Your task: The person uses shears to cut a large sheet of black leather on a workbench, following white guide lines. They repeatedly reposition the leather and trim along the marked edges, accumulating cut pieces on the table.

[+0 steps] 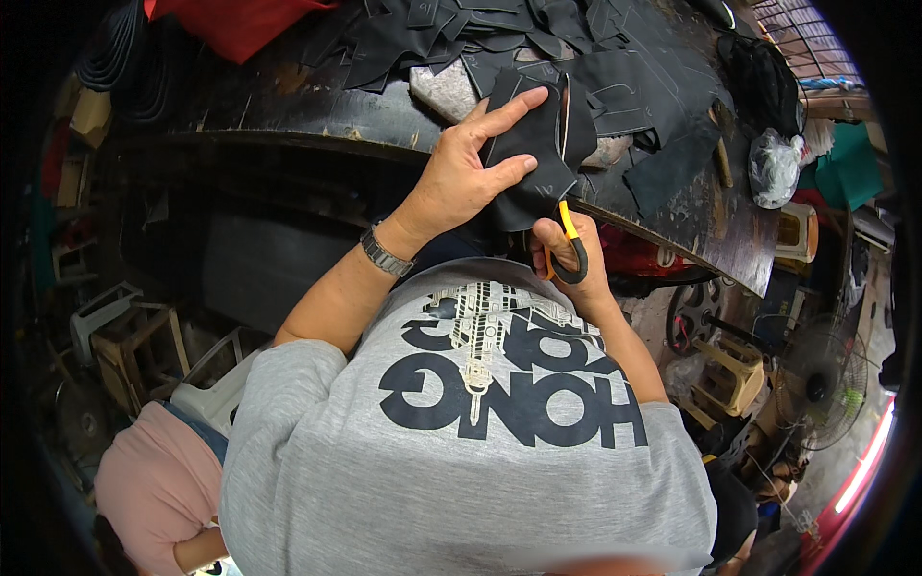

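My left hand point(466, 173) has its thumb and forefinger stretched over a dark sheet piece point(526, 187) with pale chalk marks, leather or thick cloth. The other fingers are mostly hidden behind it, so the piece is held between them and the thumb. It overhangs the near table edge. In my right hand point(588, 259) is a pair of scissors point(567, 219) with yellow-orange and black handles, fingers through the loops. Their blades run up along the piece's right side, where a thin bright strip shows; the material covers much of them.
Many dark cut pieces point(413, 38) lie piled on the black table point(288, 106). A stone-like block point(442, 91) sits left of the held piece, and red cloth point(230, 24) at far left. A clear plastic bag point(775, 168) is at right. Behind stand stools point(730, 374) and a fan point(821, 384); another person point(158, 490) is lower left.
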A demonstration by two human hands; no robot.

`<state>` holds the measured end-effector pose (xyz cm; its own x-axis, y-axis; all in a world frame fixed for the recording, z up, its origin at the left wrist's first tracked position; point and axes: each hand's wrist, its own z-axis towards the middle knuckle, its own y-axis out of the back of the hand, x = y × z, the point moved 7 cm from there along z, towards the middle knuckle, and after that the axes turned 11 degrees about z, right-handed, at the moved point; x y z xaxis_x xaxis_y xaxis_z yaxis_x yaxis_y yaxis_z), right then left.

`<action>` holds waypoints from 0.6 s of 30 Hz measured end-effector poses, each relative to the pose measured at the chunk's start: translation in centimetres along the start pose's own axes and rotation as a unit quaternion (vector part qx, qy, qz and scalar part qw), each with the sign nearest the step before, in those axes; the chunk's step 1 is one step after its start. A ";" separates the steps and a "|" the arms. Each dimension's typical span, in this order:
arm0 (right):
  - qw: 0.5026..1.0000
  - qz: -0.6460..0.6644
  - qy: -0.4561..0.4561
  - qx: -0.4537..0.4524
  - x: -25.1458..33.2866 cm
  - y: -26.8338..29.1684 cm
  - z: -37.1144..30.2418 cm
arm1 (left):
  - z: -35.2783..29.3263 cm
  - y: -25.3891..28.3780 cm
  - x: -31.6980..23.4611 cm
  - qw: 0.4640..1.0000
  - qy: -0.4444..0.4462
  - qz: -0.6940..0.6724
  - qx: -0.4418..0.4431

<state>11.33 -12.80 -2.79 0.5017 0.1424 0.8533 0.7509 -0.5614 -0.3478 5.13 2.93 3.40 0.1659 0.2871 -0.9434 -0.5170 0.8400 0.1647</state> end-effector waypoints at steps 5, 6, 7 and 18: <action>0.999 -0.012 -0.041 0.030 0.5 0.8 0.2 | -0.1 0.4 0.9 0.996 0.057 -0.051 0.051; 0.999 -0.001 -0.029 0.042 0.9 0.7 0.3 | -0.1 0.4 0.7 0.997 0.045 -0.038 0.054; 0.998 0.014 -0.018 0.055 1.2 0.6 0.4 | -0.2 0.3 0.5 0.998 0.033 -0.025 0.057; 0.999 -0.005 -0.010 0.039 1.6 1.2 0.6 | -0.6 0.2 -0.8 0.997 -0.019 0.055 0.047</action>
<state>13.36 -12.75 -2.07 0.5015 0.1643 0.8494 0.7869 -0.4946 -0.3689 4.35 2.61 4.01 0.1461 0.3955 -0.9068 -0.4539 0.8412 0.2938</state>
